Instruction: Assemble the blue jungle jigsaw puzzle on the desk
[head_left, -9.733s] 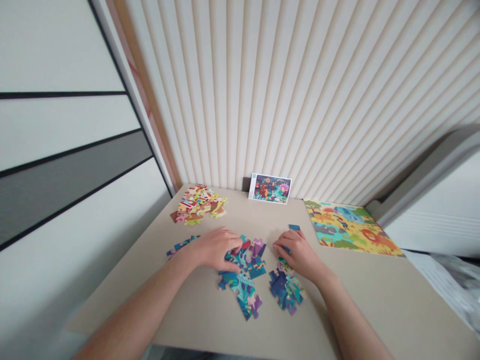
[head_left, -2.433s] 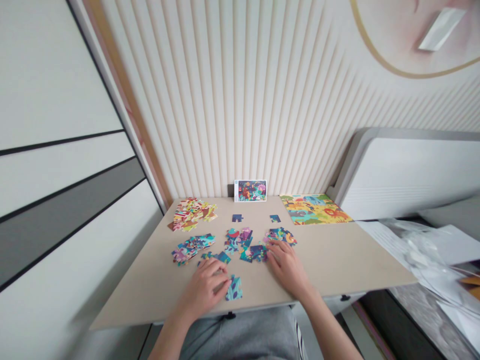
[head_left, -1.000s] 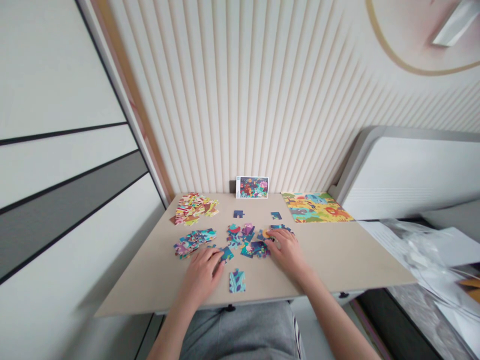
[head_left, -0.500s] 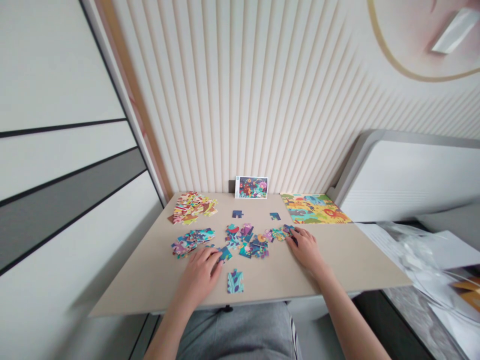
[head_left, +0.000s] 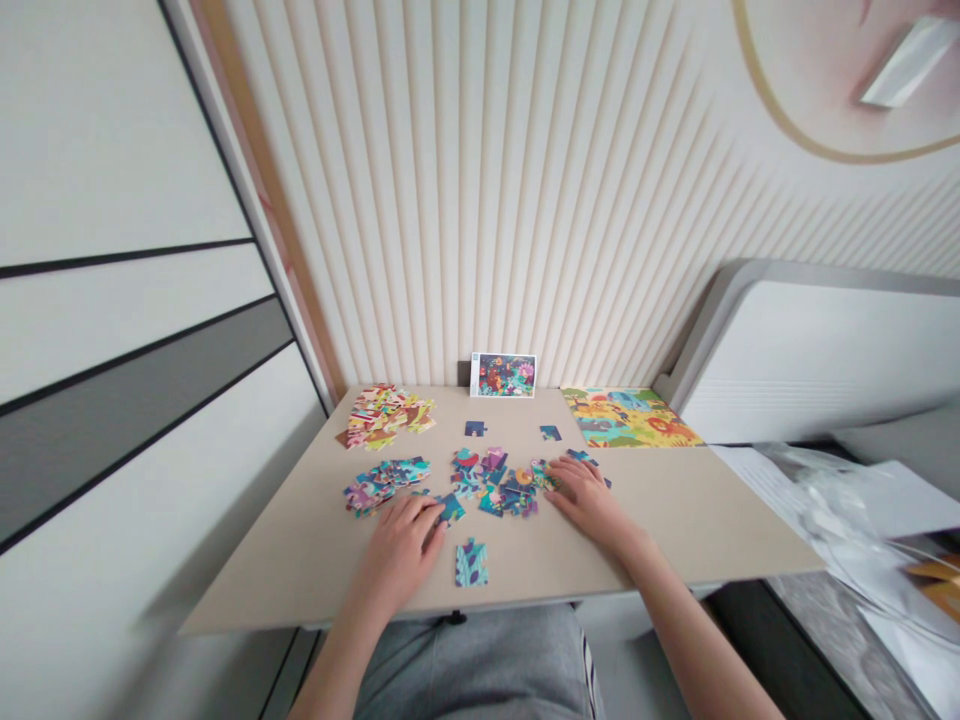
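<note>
The person's left hand [head_left: 400, 552] rests open just below a loose multicoloured cardboard jigsaw-piece cluster [head_left: 491, 484], fingertips touching a teal piece [head_left: 451, 508], while the right hand [head_left: 591, 503] lies spread at the cluster's right end, holding nothing visible.

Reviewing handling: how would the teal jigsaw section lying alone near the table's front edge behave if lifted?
The teal jigsaw section lies flat and looks like thin card, so it is probably light, fairly stiff and unlikely to roll. Its outline suggests interlocked pieces, which might separate if lifted by one end.
</note>
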